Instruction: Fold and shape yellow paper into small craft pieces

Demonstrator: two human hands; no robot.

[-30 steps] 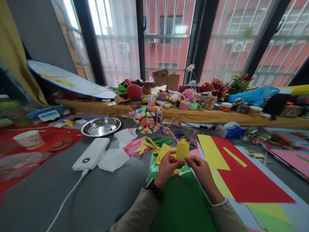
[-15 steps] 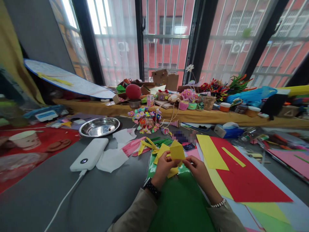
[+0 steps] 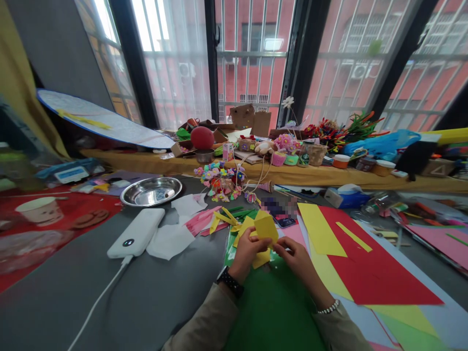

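Note:
A small piece of yellow paper [image 3: 265, 226] stands up between my hands over the green mat [image 3: 272, 302]. My left hand [image 3: 249, 251] pinches it from the left, fingers across its lower part. At its lower right edge, my right hand [image 3: 292, 253] has thumb and fingertips pressed together on the paper. More yellow paper pieces [image 3: 261, 261] lie beneath and behind my left hand. Beyond them are yellow strips [image 3: 227, 218], green strips [image 3: 250, 213] and pink paper [image 3: 200, 221].
Left of the mat lie white paper scraps [image 3: 170, 241], a white power bank [image 3: 136, 233] with a cable, and a steel dish [image 3: 151, 191]. To the right are red paper [image 3: 383, 268] and yellow sheets [image 3: 321, 229]. Pipe-cleaner flowers [image 3: 221, 180] stand toward the crowded window ledge.
The yellow paper has tilted and shifted slightly left in my fingers. My right hand has moved a little left and down along with it.

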